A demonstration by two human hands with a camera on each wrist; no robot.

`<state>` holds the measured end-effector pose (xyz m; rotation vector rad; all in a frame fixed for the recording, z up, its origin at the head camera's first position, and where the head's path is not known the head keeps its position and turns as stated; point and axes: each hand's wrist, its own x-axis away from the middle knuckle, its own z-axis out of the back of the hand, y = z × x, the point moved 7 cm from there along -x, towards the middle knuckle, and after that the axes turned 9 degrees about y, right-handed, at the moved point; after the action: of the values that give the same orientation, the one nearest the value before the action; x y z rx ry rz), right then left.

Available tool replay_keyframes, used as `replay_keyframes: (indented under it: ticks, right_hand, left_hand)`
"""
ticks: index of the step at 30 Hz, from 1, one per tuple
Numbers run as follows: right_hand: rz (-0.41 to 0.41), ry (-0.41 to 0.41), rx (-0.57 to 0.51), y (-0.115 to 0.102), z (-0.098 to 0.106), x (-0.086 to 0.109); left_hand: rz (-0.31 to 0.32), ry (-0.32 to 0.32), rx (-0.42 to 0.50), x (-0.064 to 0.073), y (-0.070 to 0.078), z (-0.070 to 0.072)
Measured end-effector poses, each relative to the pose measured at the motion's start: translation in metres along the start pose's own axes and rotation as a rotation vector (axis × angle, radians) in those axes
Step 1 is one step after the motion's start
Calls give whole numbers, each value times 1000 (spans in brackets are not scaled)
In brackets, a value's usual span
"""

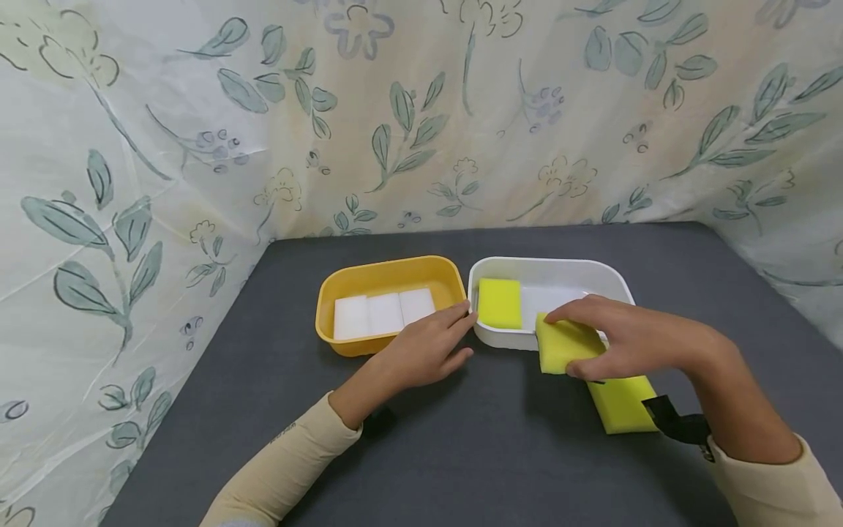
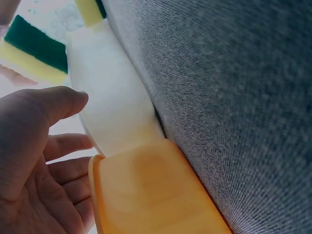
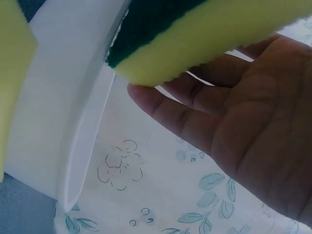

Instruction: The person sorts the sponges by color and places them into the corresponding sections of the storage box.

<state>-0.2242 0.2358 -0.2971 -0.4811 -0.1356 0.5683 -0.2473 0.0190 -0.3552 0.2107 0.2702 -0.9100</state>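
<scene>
My right hand [image 1: 642,338] pinches a yellow scouring sponge [image 1: 568,345] above the near rim of the white tub [image 1: 566,274]. In the right wrist view, the held sponge [image 3: 209,41] shows a dark green scrubbing side. A second sponge [image 1: 499,304] lies inside the white tub at its left end, yellow face up. Another sponge [image 1: 622,410] rests on the table, partly hidden under the right hand. My left hand [image 1: 421,353] reaches across the near right corner of the yellow tub [image 1: 388,274], its fingers extended where the two tubs meet.
Three white blocks [image 1: 385,315] sit side by side in the yellow tub. Both tubs stand next to each other on a dark grey table [image 1: 461,454]. Floral cloth [image 1: 408,124] hangs behind the table and along its sides.
</scene>
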Motion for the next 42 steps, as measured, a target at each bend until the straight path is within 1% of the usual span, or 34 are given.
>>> replay_keyframes:
  ticks: [4, 13, 23, 31, 42]
  right_hand:
    - [2, 3, 5, 0, 0, 1]
    - [102, -8, 21, -1, -2, 1]
    - [101, -1, 81, 2, -2, -1]
    - [100, -7, 57, 3, -4, -2]
    - [112, 0, 75, 1, -3, -2]
  left_hand:
    - [4, -8, 1, -1, 1, -1]
    - [-2, -2, -10, 1, 3, -2]
    - [0, 5, -7, 2, 3, -3]
    - [3, 7, -2, 2, 4, -4]
    - [12, 1, -2, 2, 5, -3]
